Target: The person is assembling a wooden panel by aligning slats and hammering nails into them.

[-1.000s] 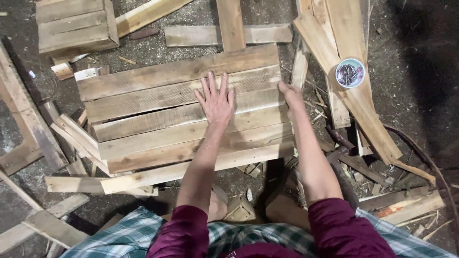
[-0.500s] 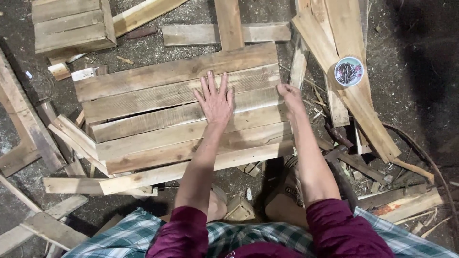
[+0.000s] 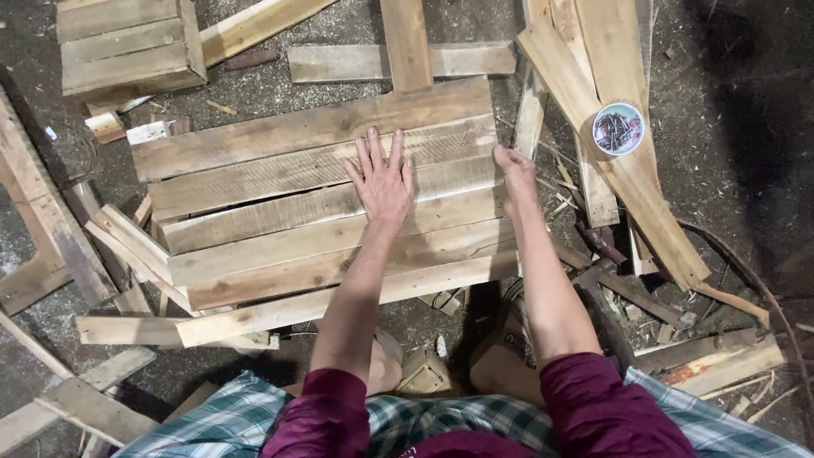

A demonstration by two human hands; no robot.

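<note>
A panel of several rough wooden slats point(image 3: 280, 212) lies flat on the ground in front of me. My left hand point(image 3: 383, 176) rests palm down on the middle slats, fingers spread, holding nothing. My right hand point(image 3: 514, 172) is at the panel's right edge, with its fingers curled around the end of a slat. Both forearms reach out from dark red sleeves.
A small round tin of nails point(image 3: 618, 129) sits on leaning planks point(image 3: 610, 102) at the right. A small slatted crate point(image 3: 127, 47) stands at the upper left. Loose boards and offcuts point(image 3: 136, 326) lie all around on the sawdust-strewn ground. My knees and shoes point(image 3: 509, 365) are below the panel.
Both hands stay where they were on the panel. Only the view has shifted slightly.
</note>
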